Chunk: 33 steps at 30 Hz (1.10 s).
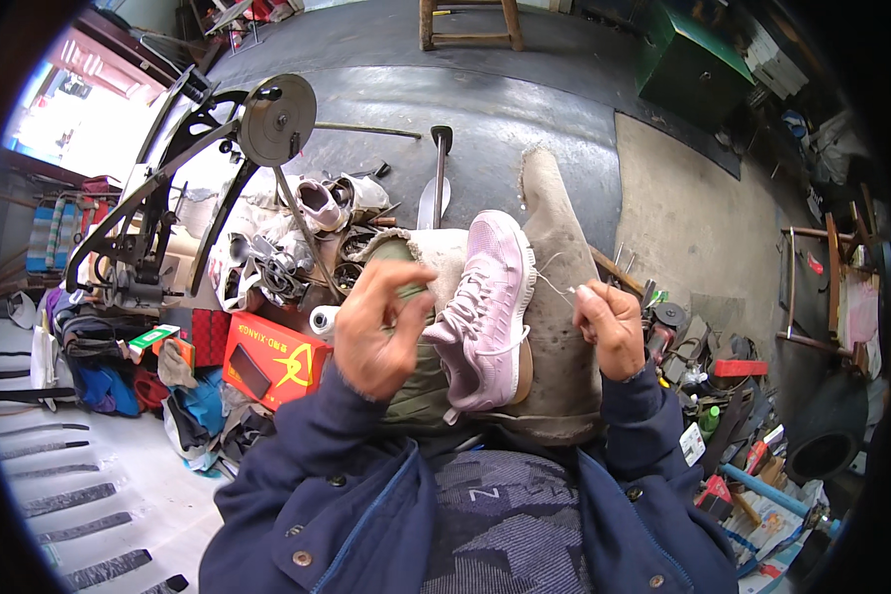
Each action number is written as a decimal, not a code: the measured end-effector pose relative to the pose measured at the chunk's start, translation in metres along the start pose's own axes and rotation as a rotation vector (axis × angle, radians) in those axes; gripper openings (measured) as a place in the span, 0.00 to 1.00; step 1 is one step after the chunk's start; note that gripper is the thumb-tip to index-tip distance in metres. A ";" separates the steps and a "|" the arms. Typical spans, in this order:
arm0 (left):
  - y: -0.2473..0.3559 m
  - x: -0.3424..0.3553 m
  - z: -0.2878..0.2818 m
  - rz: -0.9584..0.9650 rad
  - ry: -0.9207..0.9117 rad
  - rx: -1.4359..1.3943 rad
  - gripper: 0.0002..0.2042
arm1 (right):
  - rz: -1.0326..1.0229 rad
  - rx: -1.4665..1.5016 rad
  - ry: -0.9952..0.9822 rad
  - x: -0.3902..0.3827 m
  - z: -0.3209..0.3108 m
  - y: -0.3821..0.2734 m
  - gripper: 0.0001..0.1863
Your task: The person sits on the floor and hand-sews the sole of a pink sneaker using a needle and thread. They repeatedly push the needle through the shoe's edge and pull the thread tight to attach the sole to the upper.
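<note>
A pink lace-up sneaker [485,307] with a pale sole lies toe up on a worn, stained beige cloth [569,376] over my lap. My left hand [381,327] is raised just left of the laces, fingers loosely curled, with a gap between thumb and forefinger and nothing visible in it. To the shoe's right, my right hand [609,327] pinches a thin pale thread [554,282], which loops toward the shoe's side.
A black hand-crank machine [277,119] stands at front left among a shoe pile [322,203], a red shoebox [272,361] and bags. A wooden stool [470,35] and green cabinet [688,59] stand farther off. Tools and clutter [723,366] lie at my right.
</note>
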<state>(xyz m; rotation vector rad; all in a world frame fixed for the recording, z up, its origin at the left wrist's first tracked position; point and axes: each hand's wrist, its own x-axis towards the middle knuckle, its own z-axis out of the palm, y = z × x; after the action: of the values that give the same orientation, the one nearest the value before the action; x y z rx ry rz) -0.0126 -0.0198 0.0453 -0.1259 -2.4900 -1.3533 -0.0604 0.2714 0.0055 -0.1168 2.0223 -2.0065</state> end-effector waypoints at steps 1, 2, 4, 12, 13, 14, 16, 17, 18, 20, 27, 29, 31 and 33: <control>0.000 -0.016 -0.003 -0.091 0.004 -0.036 0.12 | -0.064 -0.103 -0.008 -0.001 0.003 0.002 0.20; 0.001 -0.032 -0.009 -0.272 -0.053 -0.078 0.15 | -0.122 -0.218 -0.001 -0.001 0.005 0.004 0.20; 0.003 -0.056 -0.004 -0.475 -0.017 -0.267 0.20 | -0.204 -0.331 -0.013 -0.002 0.008 0.007 0.17; -0.001 -0.077 -0.018 -0.345 -0.377 0.281 0.08 | -0.318 -0.564 -0.028 -0.002 0.013 0.007 0.14; -0.002 -0.076 -0.017 -0.269 -0.351 0.253 0.06 | -0.315 -0.569 -0.012 -0.003 0.014 0.008 0.14; -0.002 -0.077 -0.016 -0.224 -0.350 0.210 0.04 | -0.342 -0.558 -0.003 -0.003 0.014 0.009 0.14; -0.003 -0.083 -0.015 -0.225 -0.261 0.087 0.03 | -0.365 -0.570 0.025 -0.003 0.015 0.011 0.13; -0.006 -0.088 -0.016 -0.238 -0.224 0.024 0.02 | -0.378 -0.564 0.022 -0.003 0.015 0.012 0.13; -0.011 -0.094 -0.019 -0.244 -0.217 0.034 0.02 | -0.381 -0.571 0.023 -0.003 0.014 0.012 0.13; -0.025 -0.111 -0.029 -0.258 -0.194 0.053 0.03 | -0.391 -0.581 0.030 -0.003 0.015 0.014 0.13; -0.098 -0.176 -0.104 -0.620 0.243 -0.074 0.11 | -0.377 -0.576 0.045 -0.003 0.014 0.016 0.12; -0.100 -0.178 -0.114 -0.574 0.339 -0.293 0.12 | -0.358 -0.552 0.043 -0.003 0.014 0.017 0.11; -0.085 -0.170 -0.115 -0.471 0.404 -0.546 0.13 | -0.306 -0.533 0.050 -0.003 0.013 0.016 0.09; -0.068 -0.145 -0.104 -0.257 0.432 -0.888 0.14 | -0.276 -0.442 0.090 -0.003 0.014 0.014 0.07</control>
<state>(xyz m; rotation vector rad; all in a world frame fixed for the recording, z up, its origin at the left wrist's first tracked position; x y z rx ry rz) 0.1329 -0.1342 -0.0007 0.2784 -1.4561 -2.2172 -0.0518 0.2592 -0.0081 -0.4243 2.6015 -1.6920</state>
